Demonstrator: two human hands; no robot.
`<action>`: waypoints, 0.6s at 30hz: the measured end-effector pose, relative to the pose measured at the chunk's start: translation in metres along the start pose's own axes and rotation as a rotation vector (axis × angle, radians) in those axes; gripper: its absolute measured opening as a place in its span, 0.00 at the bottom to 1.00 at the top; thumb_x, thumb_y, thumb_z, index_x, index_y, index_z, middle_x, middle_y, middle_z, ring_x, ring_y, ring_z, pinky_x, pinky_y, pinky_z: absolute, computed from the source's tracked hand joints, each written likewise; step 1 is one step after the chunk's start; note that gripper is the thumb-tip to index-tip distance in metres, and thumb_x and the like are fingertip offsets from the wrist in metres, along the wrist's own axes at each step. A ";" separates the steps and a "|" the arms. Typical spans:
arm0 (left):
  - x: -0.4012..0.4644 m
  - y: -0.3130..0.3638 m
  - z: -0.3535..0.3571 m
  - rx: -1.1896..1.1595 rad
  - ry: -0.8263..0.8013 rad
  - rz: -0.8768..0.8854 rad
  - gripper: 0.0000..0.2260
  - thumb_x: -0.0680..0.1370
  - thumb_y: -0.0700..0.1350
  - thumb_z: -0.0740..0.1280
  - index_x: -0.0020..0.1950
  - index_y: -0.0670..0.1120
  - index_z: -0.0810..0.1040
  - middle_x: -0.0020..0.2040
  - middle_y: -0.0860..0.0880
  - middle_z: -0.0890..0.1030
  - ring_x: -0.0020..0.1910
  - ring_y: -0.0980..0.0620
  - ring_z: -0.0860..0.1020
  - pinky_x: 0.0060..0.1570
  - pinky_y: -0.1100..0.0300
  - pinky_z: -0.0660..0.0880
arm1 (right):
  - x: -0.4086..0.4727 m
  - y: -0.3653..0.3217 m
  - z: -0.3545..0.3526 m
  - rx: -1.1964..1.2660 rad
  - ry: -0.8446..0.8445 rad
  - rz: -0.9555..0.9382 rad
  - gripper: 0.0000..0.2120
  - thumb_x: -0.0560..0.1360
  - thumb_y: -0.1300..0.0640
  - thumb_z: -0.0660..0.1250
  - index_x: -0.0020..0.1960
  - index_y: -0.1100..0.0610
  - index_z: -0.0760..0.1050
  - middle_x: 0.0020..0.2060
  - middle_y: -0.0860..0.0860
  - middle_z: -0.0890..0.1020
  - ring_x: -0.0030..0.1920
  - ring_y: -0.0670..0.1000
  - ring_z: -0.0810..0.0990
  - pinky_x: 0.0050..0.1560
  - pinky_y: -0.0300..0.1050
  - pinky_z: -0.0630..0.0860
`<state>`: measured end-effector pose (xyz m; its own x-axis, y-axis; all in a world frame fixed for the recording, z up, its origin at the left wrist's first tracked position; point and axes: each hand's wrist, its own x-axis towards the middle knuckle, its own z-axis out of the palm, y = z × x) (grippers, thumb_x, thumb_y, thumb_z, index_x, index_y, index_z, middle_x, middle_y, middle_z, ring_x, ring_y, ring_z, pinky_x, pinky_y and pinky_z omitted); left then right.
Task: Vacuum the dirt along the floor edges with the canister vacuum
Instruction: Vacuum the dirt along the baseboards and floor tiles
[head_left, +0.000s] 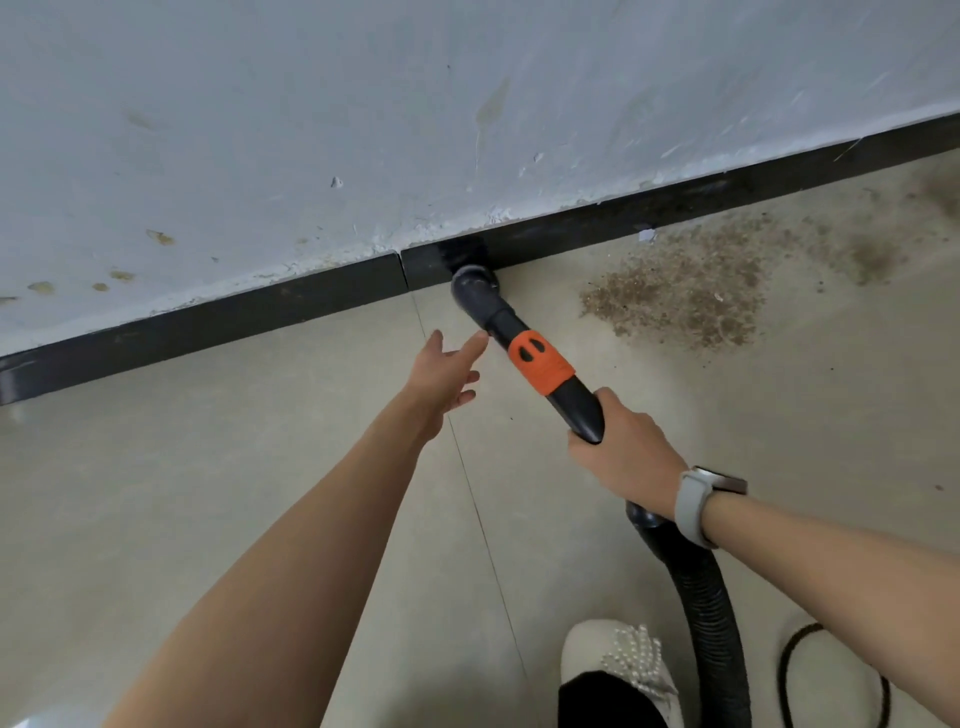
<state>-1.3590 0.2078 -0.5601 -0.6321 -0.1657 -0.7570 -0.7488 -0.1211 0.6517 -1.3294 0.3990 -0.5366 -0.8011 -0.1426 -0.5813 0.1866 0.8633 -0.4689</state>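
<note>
- Under right hand (618, 457): fingers curl round the rigid vacuum wand (540, 364); nozzle (475, 283) beyond them, touching the baseboard (208, 322).
- Left hand (447, 371): fingers spread, holding nothing, just beside wand.
- Likely light and stiff; best gripped behind the orange collar (540, 361).
- Dirt (680, 296) right of nozzle.

black vacuum wand (524, 353) with orange collar slants to the baseboard, nozzle (474, 283) touching it; brown dirt (685, 296) lies just right.

Hose (711, 613): cut off at bottom edge. Cord (789, 670), shoe (618, 670): likewise. Nozzle (475, 283) mouth: hidden against baseboard (208, 322).
</note>
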 end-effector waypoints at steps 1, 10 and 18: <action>-0.011 0.000 0.002 0.015 -0.008 -0.041 0.32 0.79 0.53 0.63 0.78 0.45 0.52 0.69 0.45 0.70 0.57 0.48 0.75 0.50 0.57 0.74 | -0.003 0.001 -0.009 0.003 0.021 0.042 0.10 0.75 0.53 0.64 0.50 0.55 0.65 0.34 0.53 0.75 0.33 0.57 0.75 0.37 0.48 0.73; -0.202 0.024 -0.049 0.034 0.054 -0.226 0.09 0.80 0.46 0.60 0.58 0.45 0.73 0.49 0.49 0.78 0.48 0.51 0.76 0.49 0.57 0.73 | -0.109 -0.045 -0.080 0.032 0.002 0.243 0.10 0.76 0.54 0.64 0.50 0.56 0.64 0.34 0.54 0.75 0.32 0.58 0.75 0.33 0.47 0.70; -0.357 0.091 -0.104 0.094 0.102 -0.238 0.07 0.80 0.44 0.60 0.56 0.46 0.73 0.46 0.49 0.78 0.43 0.54 0.76 0.44 0.60 0.71 | -0.223 -0.112 -0.145 0.143 -0.050 0.348 0.13 0.76 0.59 0.66 0.52 0.57 0.61 0.35 0.51 0.71 0.34 0.55 0.72 0.30 0.42 0.63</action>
<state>-1.1808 0.1540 -0.2260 -0.4167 -0.2414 -0.8764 -0.8919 -0.0776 0.4455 -1.2541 0.4042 -0.2578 -0.6475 0.1207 -0.7525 0.5232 0.7883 -0.3238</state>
